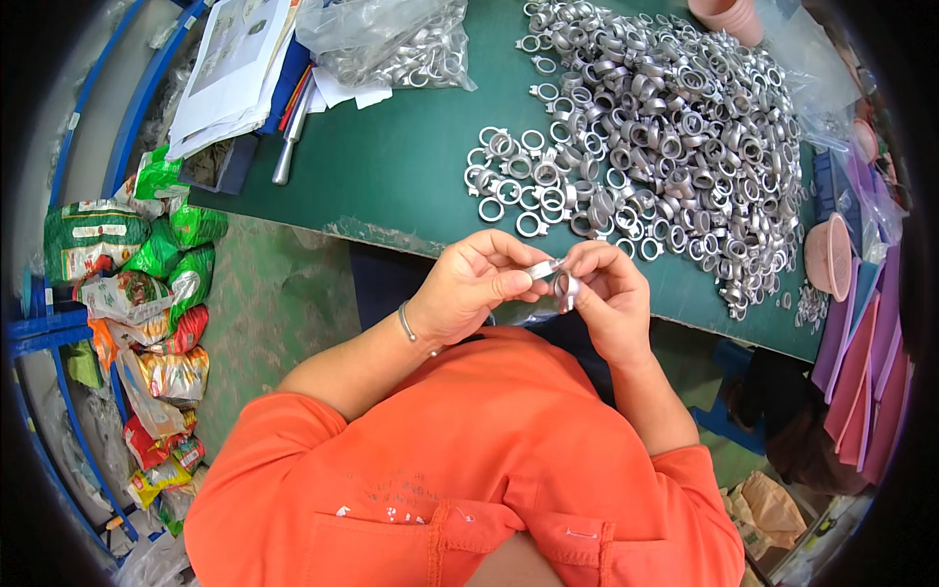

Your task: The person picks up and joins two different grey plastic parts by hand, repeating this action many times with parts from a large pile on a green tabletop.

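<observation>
My left hand [481, 277] and my right hand [608, 289] meet in front of my chest, just off the near edge of the table. Between the left thumb and fingers is pinched one silvery metal ring [541, 271], seen nearly edge-on. The right thumb and fingers close on a second metal ring [565, 288], its opening partly in view. Both rings sit close together; whether they touch I cannot tell. Beyond my hands, a large heap of similar metal rings [675, 127] with small lugs covers the right of the table, a looser group lying nearest me.
The green table [391, 147] carries a clear bag of rings [411, 49], papers [235, 59] and a metal-handled tool [289, 147]. Pink cups [729, 18] stand far right; a pink basket [828, 256] is at the right edge. Colourful bags [147, 264] fill the left side beside blue shelving.
</observation>
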`<act>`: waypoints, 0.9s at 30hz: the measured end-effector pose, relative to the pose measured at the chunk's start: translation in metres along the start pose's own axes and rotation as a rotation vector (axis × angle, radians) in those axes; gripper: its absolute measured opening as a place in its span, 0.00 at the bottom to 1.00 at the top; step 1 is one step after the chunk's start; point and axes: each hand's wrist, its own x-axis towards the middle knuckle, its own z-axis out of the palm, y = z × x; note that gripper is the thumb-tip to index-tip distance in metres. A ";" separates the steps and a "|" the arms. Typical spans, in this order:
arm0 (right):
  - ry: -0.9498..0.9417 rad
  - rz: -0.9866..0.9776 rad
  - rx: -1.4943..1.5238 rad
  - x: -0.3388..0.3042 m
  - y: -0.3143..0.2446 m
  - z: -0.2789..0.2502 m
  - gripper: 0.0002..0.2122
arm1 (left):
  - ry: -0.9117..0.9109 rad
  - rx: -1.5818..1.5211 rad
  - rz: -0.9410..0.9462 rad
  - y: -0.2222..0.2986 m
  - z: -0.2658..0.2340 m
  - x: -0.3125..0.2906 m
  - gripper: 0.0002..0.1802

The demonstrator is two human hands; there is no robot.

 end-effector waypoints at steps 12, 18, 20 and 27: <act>-0.083 -0.341 -1.013 0.004 0.000 0.010 0.09 | 0.057 1.241 0.403 0.000 -0.004 -0.027 0.08; 0.019 -0.343 -1.439 0.038 0.014 0.024 0.09 | 0.437 1.657 0.669 0.015 -0.012 0.018 0.10; -0.009 -0.325 -1.497 0.037 0.009 0.025 0.10 | 0.376 1.714 0.595 0.015 -0.015 0.019 0.10; -0.008 -0.069 -0.863 0.020 -0.001 0.000 0.06 | 0.143 0.798 0.225 0.012 -0.017 0.006 0.06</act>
